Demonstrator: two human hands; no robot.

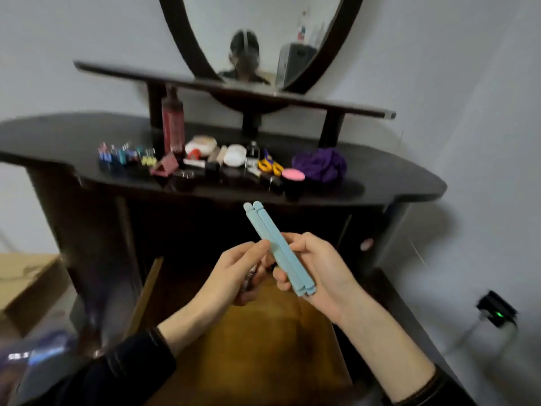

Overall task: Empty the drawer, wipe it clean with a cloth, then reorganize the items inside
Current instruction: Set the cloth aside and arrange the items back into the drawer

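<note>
**Head view: two blue sticks held above the open drawer**

Surface and room. Beyond both my hands stands a dark dressing table (380,183) against a pale wall, with a narrow shelf (336,105) and an oval mirror (263,39) above it. Far left of my left hand lies a cardboard box (26,282); far right of my right hand a small black plug unit (496,309) shows a green light.

Containers and contents. Directly beneath my hands the drawer (263,332) is pulled out, its bare wooden floor showing. On the tabletop past my fingertips sits a row of small things: coloured binder clips (123,156), a red bottle (172,124), white round cases (234,155), yellow-handled scissors (270,165), a pink disc (292,174) and a purple ruffled bundle (320,164).

Task object. My right hand (319,273) grips two light-blue sticks (272,244) lying side by side. Their long axis runs from the heel of my right palm up and leftward, away from me; the rounded ends point at the table edge. My left hand (234,276) is curled round a dark slim object (251,277), too blurred to identify, and its fingertips touch the sticks' left side.
</note>
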